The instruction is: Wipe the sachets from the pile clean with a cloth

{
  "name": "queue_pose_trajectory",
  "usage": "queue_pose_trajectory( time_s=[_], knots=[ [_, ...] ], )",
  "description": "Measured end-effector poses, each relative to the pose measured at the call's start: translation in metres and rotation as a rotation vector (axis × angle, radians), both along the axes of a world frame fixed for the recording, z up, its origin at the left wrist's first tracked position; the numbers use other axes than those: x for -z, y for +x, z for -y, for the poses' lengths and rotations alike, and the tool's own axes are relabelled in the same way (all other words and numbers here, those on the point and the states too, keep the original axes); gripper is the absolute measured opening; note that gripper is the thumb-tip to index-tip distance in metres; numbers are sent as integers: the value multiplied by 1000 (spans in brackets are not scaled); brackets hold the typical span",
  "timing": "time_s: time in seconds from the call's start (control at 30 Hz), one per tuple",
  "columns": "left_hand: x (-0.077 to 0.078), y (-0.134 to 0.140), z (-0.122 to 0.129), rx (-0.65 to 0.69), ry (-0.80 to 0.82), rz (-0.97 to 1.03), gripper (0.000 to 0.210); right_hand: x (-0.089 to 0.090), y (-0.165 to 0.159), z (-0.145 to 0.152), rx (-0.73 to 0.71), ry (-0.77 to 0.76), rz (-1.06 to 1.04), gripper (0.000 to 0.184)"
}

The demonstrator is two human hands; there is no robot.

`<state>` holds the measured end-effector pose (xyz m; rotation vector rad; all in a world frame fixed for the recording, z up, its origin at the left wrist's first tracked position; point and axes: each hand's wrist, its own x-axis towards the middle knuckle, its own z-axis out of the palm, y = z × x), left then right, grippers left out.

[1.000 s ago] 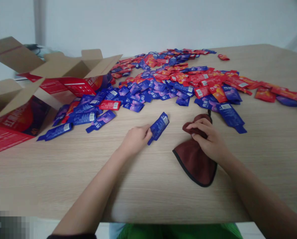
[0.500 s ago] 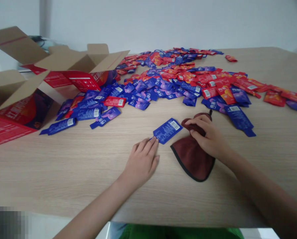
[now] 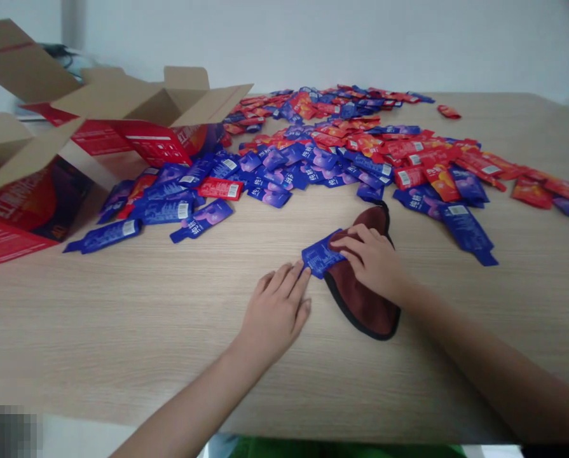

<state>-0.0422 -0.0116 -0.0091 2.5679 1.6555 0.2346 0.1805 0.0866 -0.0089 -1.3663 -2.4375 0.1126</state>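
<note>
A blue pouch [image 3: 320,256] with white print lies flat on the table. My left hand [image 3: 275,305] rests palm down, fingers stretched out, its fingertips pressing on the pouch's left end. My right hand [image 3: 370,259] has its fingers bent over a dark brown cloth [image 3: 360,302] with black edging, gripping it. Part of this cloth covers the right end of the pouch, so the barcode there is hidden.
Many blue and red pouches [image 3: 313,168] are heaped across the back of the table [image 3: 145,331]. Two open cardboard boxes with red sides, one nearer [image 3: 36,203] and one farther [image 3: 155,137], stand at the left. Several pouches [image 3: 470,229] lie at the right.
My right hand has moved left with the brown cloth, from beside the pouch onto its right end. My left hand stays on the pouch's left end. The view has shifted slightly.
</note>
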Motion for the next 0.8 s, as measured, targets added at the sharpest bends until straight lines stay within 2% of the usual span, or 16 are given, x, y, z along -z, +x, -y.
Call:
queue_pose_trajectory(
  time_s=[0.1, 0.17, 0.27, 0.33, 0.47, 0.53, 0.67, 0.8],
  knots=[
    [0, 1, -1, -1, -3, 10, 52, -3, 18, -5, -5, -82, -41, 26],
    [0, 0, -2, -1, -4, 22, 52, -10, 17, -4, -10, -98, -60, 25],
    [-1, -2, -2, 23, -9, 42, 51, -22, -3, 6, -18, -5, -87, 27],
    [-2, -4, -2, 44, -22, 43, 52, -25, -23, 14, -90, 39, -74, 29],
    [-2, -5, -1, 24, -14, 54, 52, -17, -45, 22, -239, 33, 34, 35],
    [-1, -3, 0, 0, 3, 70, 49, -9, -37, 19, -202, 34, 47, 37],
    [-1, -1, 0, -5, -3, 70, 49, 5, 5, 6, -61, 34, -10, 36],
    [-1, -1, -2, 5, 9, 67, 50, 5, 36, -6, -37, -38, -41, 35]
  ],
)
